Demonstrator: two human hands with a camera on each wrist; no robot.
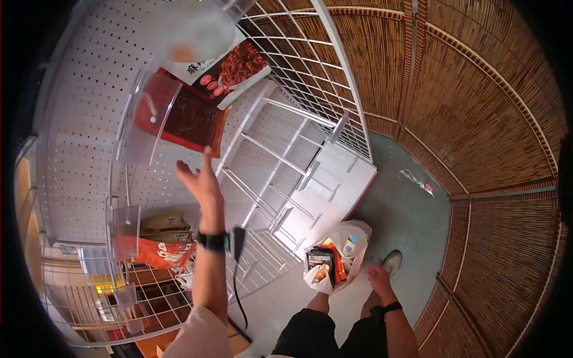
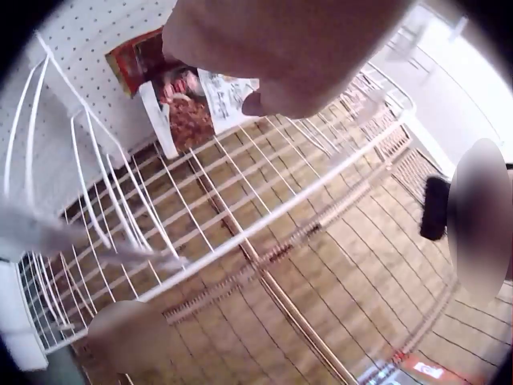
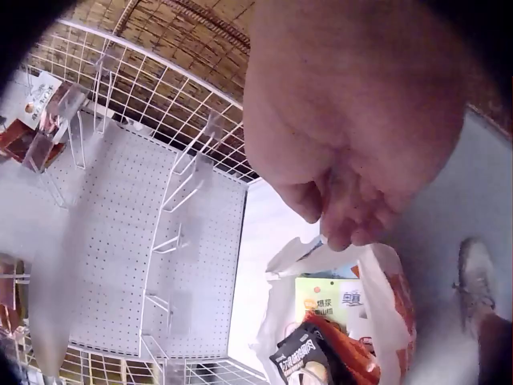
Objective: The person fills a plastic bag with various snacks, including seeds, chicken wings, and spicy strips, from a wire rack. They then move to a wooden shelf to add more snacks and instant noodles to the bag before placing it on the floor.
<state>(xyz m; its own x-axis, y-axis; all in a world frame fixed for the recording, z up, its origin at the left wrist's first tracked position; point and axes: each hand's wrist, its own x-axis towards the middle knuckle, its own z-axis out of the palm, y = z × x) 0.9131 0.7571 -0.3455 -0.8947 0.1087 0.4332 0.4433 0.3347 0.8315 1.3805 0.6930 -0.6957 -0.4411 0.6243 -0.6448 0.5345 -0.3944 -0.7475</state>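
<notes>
My left hand (image 1: 206, 188) is raised at the pegboard rack, fingers spread and holding nothing visible, just below a dark red packet (image 1: 190, 119). Beyond that packet hangs a white-and-red food packet (image 1: 239, 65). In the left wrist view the hand (image 2: 296, 56) partly covers both packets (image 2: 188, 116). Low at the right is my right hand (image 1: 382, 283), beside a white plastic bag (image 1: 359, 230) filled with packets. Curled fingers of the right hand (image 3: 353, 136) overlap the upper edge of the bag (image 3: 393, 281) in the right wrist view; whether they grip it cannot be told.
Wire prongs (image 1: 274, 155) project from the rack, beside a white grid panel (image 1: 352, 77). Orange packets (image 1: 164, 253) hang lower left. Woven screens (image 1: 489, 89) stand at the right; a shoe (image 1: 392, 261) and a wrapper (image 1: 418, 182) are on the floor. A black cable hangs by the left forearm.
</notes>
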